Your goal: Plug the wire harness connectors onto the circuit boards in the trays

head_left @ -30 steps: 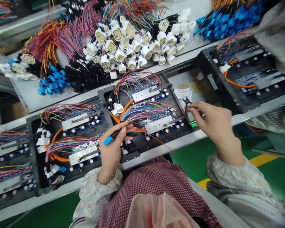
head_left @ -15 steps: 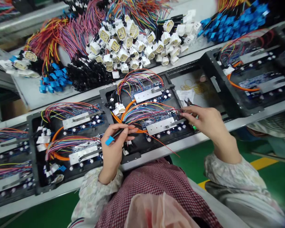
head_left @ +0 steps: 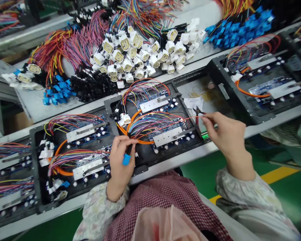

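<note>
My left hand [head_left: 121,162] is closed on a black-sleeved wire harness, its blue connector [head_left: 126,159] hanging out below the fingers. It rests at the lower left of a black housing that holds two blue circuit boards [head_left: 154,121]. Beyond the housing's right side, my right hand [head_left: 222,134] pinches the end of a thin red wire [head_left: 190,117], which runs almost straight leftward over the lower board. A pair of cutters [head_left: 197,111] lies just behind the right fingertips. Orange cables [head_left: 132,124] and a white connector [head_left: 124,119] sit at the housing's left.
Behind lies a heap of white connectors [head_left: 127,55], with blue connectors [head_left: 240,28] to its right and black ones [head_left: 90,85] to its left. Similar wired housings stand left [head_left: 35,167] and right [head_left: 243,97] along the metal-edged line.
My right hand has moved slightly right and drawn the red wire straight; its loose end previously hung over the front edge. My left hand has turned, and the blue connector now points down.
</note>
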The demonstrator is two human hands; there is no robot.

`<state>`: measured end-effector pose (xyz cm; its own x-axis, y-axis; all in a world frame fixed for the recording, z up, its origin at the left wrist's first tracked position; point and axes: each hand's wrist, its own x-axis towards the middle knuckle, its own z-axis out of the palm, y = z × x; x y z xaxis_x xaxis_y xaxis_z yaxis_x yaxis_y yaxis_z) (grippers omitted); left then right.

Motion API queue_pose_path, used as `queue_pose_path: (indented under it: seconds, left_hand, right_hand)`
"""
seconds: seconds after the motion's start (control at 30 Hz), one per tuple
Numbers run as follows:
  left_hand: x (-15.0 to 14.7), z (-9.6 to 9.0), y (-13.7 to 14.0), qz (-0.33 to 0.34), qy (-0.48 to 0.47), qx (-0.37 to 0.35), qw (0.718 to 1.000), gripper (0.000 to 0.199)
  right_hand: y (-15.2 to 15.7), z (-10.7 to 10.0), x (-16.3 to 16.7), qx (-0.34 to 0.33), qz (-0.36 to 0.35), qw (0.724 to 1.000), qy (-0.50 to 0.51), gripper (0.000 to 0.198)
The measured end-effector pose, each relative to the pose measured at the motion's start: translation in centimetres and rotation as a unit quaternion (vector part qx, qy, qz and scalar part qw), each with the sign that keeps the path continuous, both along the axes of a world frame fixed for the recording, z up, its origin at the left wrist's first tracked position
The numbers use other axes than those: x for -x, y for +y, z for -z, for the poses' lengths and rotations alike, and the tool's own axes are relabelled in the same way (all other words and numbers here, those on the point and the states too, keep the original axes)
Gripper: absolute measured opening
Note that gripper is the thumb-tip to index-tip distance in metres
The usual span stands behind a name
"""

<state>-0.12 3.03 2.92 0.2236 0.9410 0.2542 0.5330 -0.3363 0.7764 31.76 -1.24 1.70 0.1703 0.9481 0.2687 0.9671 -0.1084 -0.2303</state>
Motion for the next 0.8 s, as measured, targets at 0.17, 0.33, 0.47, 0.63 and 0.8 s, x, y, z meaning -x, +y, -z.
queue_pose_path:
  seconds: [0.17,0.33,0.47,0.63,0.8]
  left_hand:
    - [0.7,0.6,-0.5,0.097,0.225,-0.148,0.958,0.038]
    - [0.4,0.5,-0.8,0.099,0.302,-0.183,0.93,0.026]
    - [0.2,0.5,-0.6,0.097,0.303,-0.189,0.929,0.02]
    - [0.2,0.9,-0.6,0.09,0.289,-0.19,0.934,0.017]
    - [0.2,1.0,-0.7,0.086,0.287,-0.189,0.935,0.017]
  right_hand:
    - [1.2,1.8,-0.1,0.056,-0.037,0.995,0.07,0.027]
    - [1.4,2.4,0.1,0.061,-0.034,0.992,0.108,0.027]
    - [1.6,2.5,0.0,0.052,-0.031,0.993,0.102,0.028]
    - [1.7,2.5,-0.1,0.053,-0.034,0.991,0.115,0.027]
    - [1.8,2.7,0.2,0.056,-0.036,0.993,0.099,0.029]
